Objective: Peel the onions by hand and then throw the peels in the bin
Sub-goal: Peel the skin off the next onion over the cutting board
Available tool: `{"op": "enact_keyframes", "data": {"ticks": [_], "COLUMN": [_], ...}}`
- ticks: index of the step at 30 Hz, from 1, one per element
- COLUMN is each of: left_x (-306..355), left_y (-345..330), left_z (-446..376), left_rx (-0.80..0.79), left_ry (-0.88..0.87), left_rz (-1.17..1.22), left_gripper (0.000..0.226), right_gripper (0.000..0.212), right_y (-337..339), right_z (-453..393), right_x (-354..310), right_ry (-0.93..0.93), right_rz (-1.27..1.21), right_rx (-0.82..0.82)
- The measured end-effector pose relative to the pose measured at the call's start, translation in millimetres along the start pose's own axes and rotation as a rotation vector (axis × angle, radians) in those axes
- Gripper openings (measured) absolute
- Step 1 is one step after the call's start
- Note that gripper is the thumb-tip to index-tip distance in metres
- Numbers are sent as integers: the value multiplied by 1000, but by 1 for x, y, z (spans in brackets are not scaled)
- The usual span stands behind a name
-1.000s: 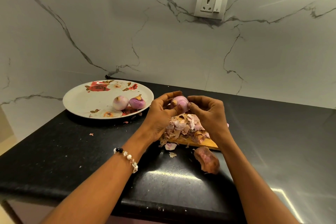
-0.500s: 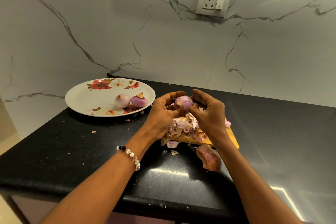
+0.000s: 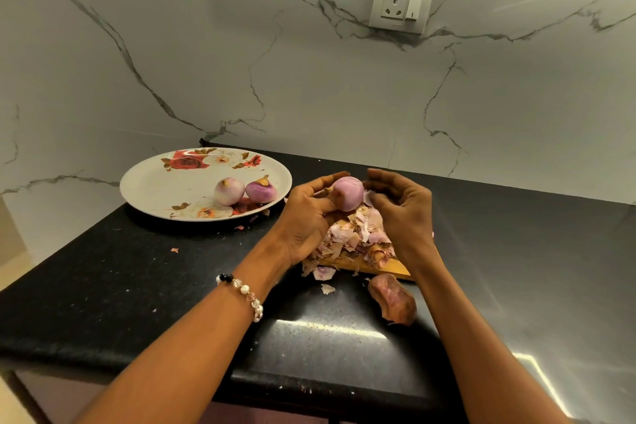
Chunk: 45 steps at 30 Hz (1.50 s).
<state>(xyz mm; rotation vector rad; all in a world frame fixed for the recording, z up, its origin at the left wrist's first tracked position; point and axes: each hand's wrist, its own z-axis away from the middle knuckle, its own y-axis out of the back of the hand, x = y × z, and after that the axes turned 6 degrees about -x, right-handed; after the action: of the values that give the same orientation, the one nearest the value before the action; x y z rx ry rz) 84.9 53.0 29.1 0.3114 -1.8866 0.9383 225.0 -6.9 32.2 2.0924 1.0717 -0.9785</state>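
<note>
Left hand [image 3: 306,217] holds the small round pink-purple peeled onion [image 3: 348,193] between thumb and curled fingers, up over the heap of papery pink-and-tan onion peels [image 3: 354,237]; right hand [image 3: 402,213] has come off the onion since half a second ago, when both hands were closed in on it; now it sits just beside the onion with fingers loosely bent, and whether a scrap of skin is pinched in it I cannot tell; onion surface facing the camera looks smooth and bare, so my read is this one is done or nearly done and should go next to the others; peels lie piled on the flat orange-yellow cutting board [image 3: 385,267], which rests on the black speckled stone bench [image 3: 137,286]; a few loose flakes lie on the bench in front of the board, plus one larger brownish-pink curled peel [image 3: 392,299] near the right forearm; two more small peeled onions [image 3: 245,190] sit touching each other on the white round plate with red rose print [image 3: 165,182], left of the hands; no bin in view, so the throwing-away step is not yet done; left wrist wears a beaded pearl bracelet [image 3: 242,293].
</note>
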Motion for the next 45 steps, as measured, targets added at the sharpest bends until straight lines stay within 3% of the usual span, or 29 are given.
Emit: {"op": "enact_keyframes", "data": {"ticks": [5, 21, 25, 30, 33, 37, 45], "left_x": [2, 4, 5, -6, -6, -7, -9], "left_y": [2, 3, 5, 4, 7, 9, 11], "left_z": [1, 4, 3, 2, -2, -5, -1], "left_rx": [-27, -92, -96, -60, -25, -23, -24], "left_ry": [33, 46, 43, -28, -99, -118, -118], "left_rz": [134, 139, 100, -339, -421, -433, -585], "left_gripper": [33, 34, 34, 45, 49, 53, 55], "right_gripper": [35, 41, 37, 26, 22, 24, 31], "right_y": [1, 10, 13, 5, 7, 8, 11], "right_z": [0, 0, 0, -1, -5, -5, -1], "right_x": [-1, -2, 4, 13, 12, 7, 9], "right_ry": [-19, -89, -38, 169, 205, 231, 315], "right_rz": [-101, -284, -131, 407, 392, 289, 420], "right_rx": [-20, -31, -7, -42, -7, -91, -138]}}
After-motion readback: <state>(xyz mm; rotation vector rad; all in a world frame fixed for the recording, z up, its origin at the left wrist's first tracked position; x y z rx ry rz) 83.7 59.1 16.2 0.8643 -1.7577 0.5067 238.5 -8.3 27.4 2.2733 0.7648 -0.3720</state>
